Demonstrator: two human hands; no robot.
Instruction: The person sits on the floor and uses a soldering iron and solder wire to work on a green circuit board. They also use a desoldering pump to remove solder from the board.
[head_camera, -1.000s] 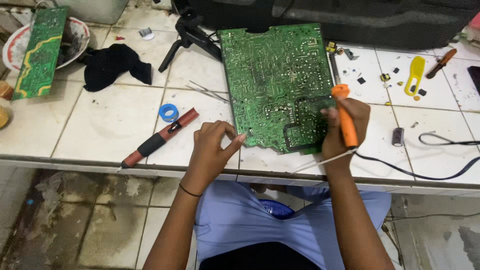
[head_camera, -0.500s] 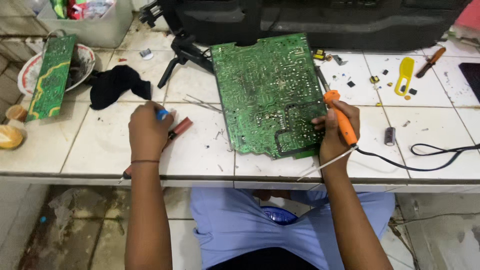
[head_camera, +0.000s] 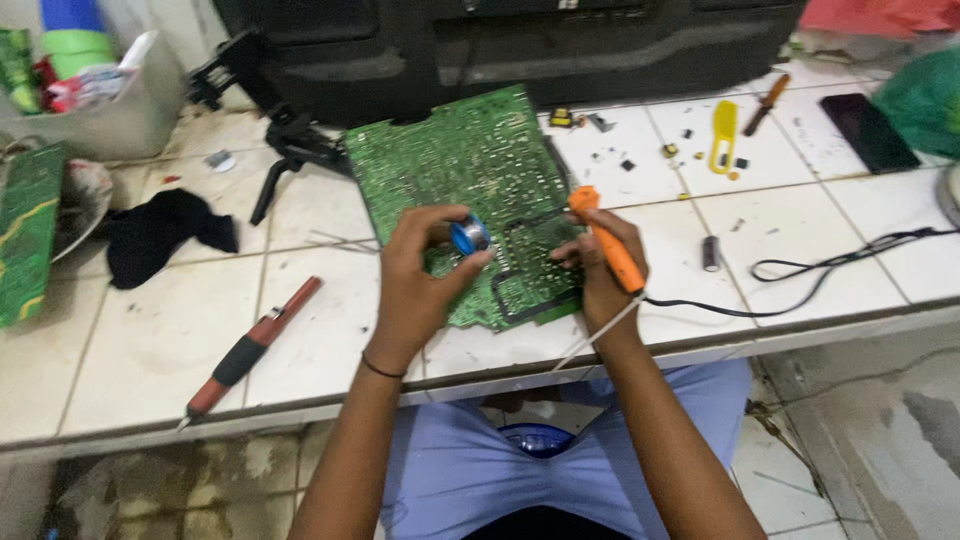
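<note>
Over the green circuit board (head_camera: 470, 190), which lies solder side up on the tiled worktop (head_camera: 130, 350), both hands are busy: the left hand (head_camera: 420, 285) pinches a small blue solder spool (head_camera: 469, 236) just above the board, while the right hand (head_camera: 600, 270) grips an orange soldering iron (head_camera: 608, 243), tip angled onto the board. Left lies a red tool (head_camera: 250, 345); farther off, a black cloth (head_camera: 160, 230) and a yellow tool (head_camera: 724, 135)

The circuit board (head_camera: 470, 190) lies on the tiled counter (head_camera: 130, 350). A screwdriver (head_camera: 250, 345) lies to its left. A phone (head_camera: 878, 130) lies far right.
</note>
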